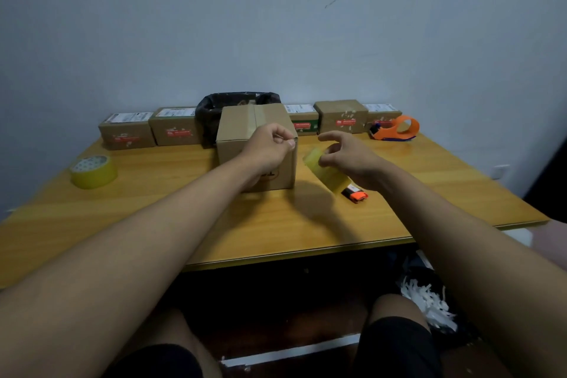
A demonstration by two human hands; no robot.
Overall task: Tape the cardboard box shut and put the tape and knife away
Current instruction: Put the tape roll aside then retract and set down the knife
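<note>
On the yellow wooden table [171, 221], the cardboard box [256, 144] stands at the middle with a strip of tape along its top seam, and the left hand [270, 147] pinches closed at its near right top corner. Just to the right, the right hand [346, 156] grips a yellowish tape piece [328, 173] with fingers curled, above the orange utility knife [356, 194]. A yellow tape roll [93, 170] lies far left, an orange tape dispenser [395, 129] far right.
</note>
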